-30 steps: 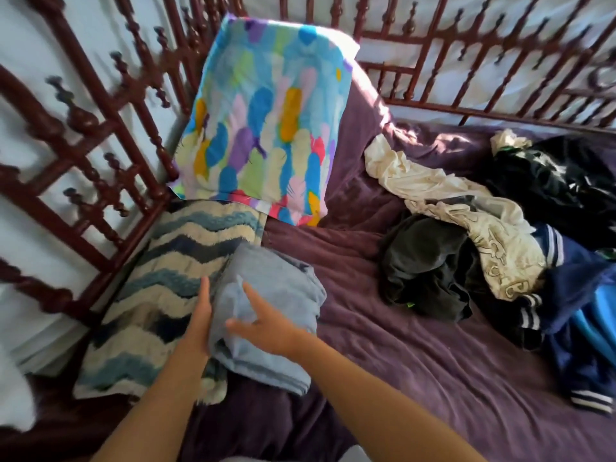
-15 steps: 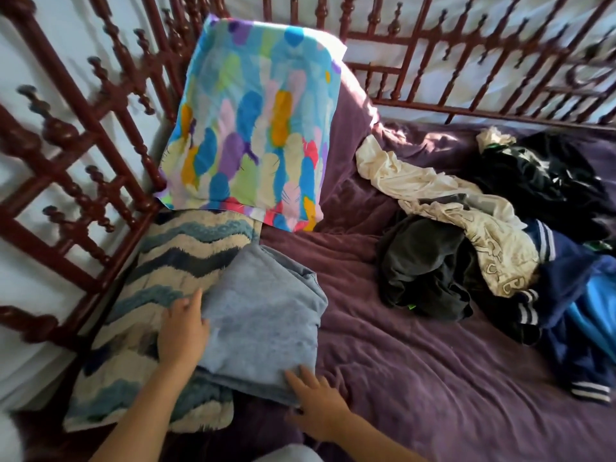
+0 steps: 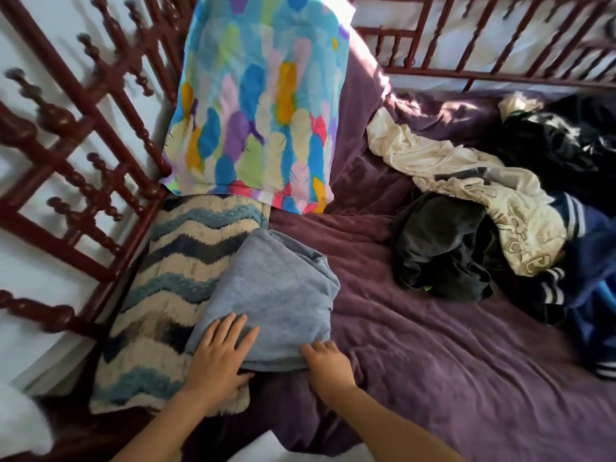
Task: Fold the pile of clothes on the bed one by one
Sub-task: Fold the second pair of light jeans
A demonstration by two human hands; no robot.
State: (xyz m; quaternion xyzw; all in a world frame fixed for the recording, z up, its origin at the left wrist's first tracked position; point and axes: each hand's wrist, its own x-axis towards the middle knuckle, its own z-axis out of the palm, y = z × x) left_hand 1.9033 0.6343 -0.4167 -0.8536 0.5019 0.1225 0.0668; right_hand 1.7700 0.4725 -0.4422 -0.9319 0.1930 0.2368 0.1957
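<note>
A folded grey-blue garment (image 3: 276,295) lies partly on a zigzag-patterned cushion (image 3: 173,281) and partly on the purple bedspread (image 3: 433,361). My left hand (image 3: 220,355) rests flat on its near left corner with fingers spread. At the near right corner sits my right hand (image 3: 328,361), fingertips touching the folded edge. A pile of unfolded clothes (image 3: 500,228) lies at the right: a cream garment (image 3: 466,175), a dark one (image 3: 443,248), a navy striped one and black ones behind.
A bright feather-print pillow (image 3: 263,105) leans upright against the dark red wooden bed rails (image 3: 83,135) at the back left. More rails run along the far side. White fabric shows at the bottom left corner.
My left hand slid from the garment's left edge onto its near corner. The right hand came off the top and settled at the near right edge. The garment now lies flat.
</note>
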